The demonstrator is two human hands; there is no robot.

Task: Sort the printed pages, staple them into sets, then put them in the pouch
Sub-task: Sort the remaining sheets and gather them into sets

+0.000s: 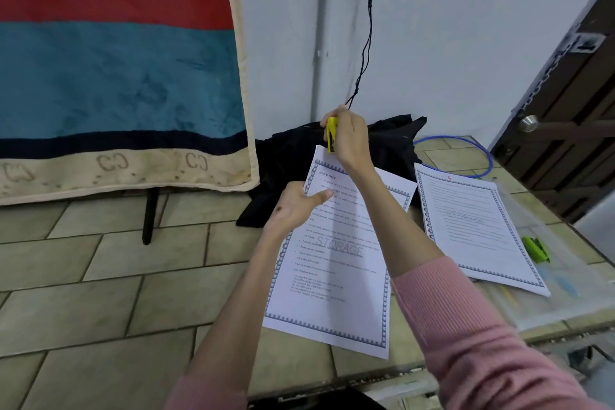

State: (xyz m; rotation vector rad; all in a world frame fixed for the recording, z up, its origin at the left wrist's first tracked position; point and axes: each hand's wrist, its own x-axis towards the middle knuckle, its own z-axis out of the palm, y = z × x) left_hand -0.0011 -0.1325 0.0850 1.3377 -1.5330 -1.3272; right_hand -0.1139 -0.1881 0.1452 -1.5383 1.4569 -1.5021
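The right hand [349, 140] is closing around a small yellow plastic stapler [331, 134] at the far top corner of the white printed pages with a patterned border [332, 260], while the left hand [296, 206] is pinching their left edge nearer the person.

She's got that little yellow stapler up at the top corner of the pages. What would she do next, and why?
Probably squeeze the yellow stapler shut. Her right hand holds it at the top left corner of the held pages, while her left hand pinches their left edge just below to keep the sheets lined up. Whether a staple is already in is too small to tell.
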